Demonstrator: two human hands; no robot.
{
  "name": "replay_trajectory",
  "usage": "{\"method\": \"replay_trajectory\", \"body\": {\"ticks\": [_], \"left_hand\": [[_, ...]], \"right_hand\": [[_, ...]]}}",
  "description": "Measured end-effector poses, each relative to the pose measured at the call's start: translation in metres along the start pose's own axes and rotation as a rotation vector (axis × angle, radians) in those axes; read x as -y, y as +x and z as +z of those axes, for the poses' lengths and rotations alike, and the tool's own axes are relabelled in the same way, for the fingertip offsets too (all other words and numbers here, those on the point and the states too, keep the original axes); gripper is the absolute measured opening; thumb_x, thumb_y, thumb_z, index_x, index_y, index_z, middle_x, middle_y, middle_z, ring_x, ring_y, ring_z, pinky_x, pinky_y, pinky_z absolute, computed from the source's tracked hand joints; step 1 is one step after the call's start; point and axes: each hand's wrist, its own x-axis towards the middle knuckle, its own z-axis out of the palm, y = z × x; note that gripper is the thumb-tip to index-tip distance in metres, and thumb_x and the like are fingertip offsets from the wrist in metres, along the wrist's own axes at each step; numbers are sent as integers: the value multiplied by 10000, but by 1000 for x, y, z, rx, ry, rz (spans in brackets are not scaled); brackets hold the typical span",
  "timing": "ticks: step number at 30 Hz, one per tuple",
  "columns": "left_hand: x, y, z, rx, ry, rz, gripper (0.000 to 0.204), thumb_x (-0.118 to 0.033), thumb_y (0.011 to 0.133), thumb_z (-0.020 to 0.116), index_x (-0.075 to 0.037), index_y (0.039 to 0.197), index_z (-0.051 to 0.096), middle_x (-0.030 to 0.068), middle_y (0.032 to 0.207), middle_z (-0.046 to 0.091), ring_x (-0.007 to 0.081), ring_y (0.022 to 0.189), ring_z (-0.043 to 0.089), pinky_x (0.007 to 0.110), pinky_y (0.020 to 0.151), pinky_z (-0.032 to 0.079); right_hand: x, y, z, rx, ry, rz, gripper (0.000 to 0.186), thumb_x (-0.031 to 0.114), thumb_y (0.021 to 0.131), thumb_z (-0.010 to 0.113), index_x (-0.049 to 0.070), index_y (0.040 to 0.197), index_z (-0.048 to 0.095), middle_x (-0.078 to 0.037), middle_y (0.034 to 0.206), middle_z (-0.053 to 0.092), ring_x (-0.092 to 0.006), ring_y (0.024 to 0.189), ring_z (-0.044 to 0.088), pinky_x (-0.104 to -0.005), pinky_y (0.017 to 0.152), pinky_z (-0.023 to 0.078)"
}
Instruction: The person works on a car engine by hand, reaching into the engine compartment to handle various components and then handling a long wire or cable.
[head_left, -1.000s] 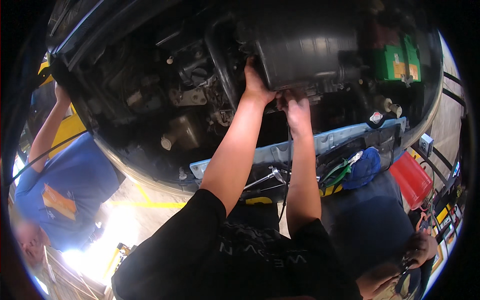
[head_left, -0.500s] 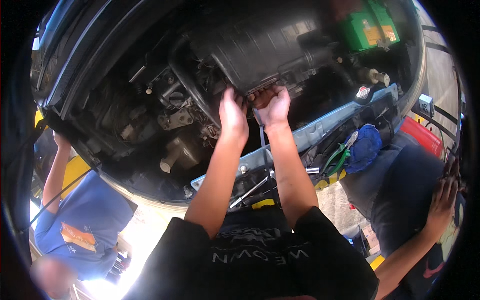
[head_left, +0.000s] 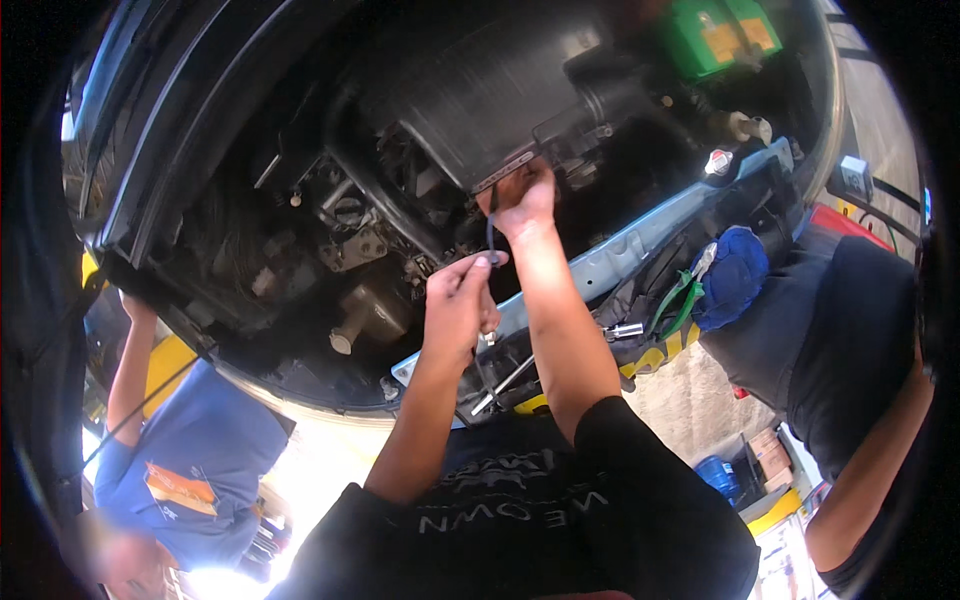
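In the open engine bay, my left hand (head_left: 458, 305) pinches a thin dark cable (head_left: 490, 232) between thumb and fingers, just above the light blue crossbar (head_left: 625, 250). The cable runs up from this pinch toward my right hand (head_left: 525, 205). That hand is palm up at the lower edge of a large black plastic engine housing (head_left: 490, 100). Its fingers curl under the housing's edge, partly in shadow, and what they grip there is hidden. A black curved pipe (head_left: 385, 190) lies to the left of both hands.
A ratchet (head_left: 505, 385) and blue cloth (head_left: 732, 280) lie along the front edge. A green battery (head_left: 720, 38) sits far right, with a radiator cap (head_left: 719, 162) nearer. One person in a blue shirt (head_left: 205, 445) stands left; another in dark clothes (head_left: 850, 340) is right.
My left hand has come down from the housing's edge toward the crossbar and now pinches the cable. My right hand stays at the housing. The person on the right has shifted their arm.
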Motion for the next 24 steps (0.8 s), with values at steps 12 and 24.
{"method": "replay_trajectory", "body": {"ticks": [12, 24], "left_hand": [[8, -3, -27, -49, -62, 6, 251, -143, 995, 459, 45, 1079, 603, -18, 457, 363, 84, 370, 362, 258, 408, 349], [-16, 11, -37, -12, 407, 132, 227, -115, 986, 495, 34, 1144, 561, 28, 657, 552, 76, 520, 486, 237, 471, 395]], "right_hand": [[-38, 30, 5, 80, -122, -114, 445, 433, 952, 420, 122, 1242, 552, -70, 1241, 611, -260, 1193, 537, -412, 1041, 411], [-64, 52, 0, 77, -26, -165, 496, 482, 951, 428, 130, 1282, 543, -114, 1328, 552, -341, 1251, 489, -577, 1104, 315]]}}
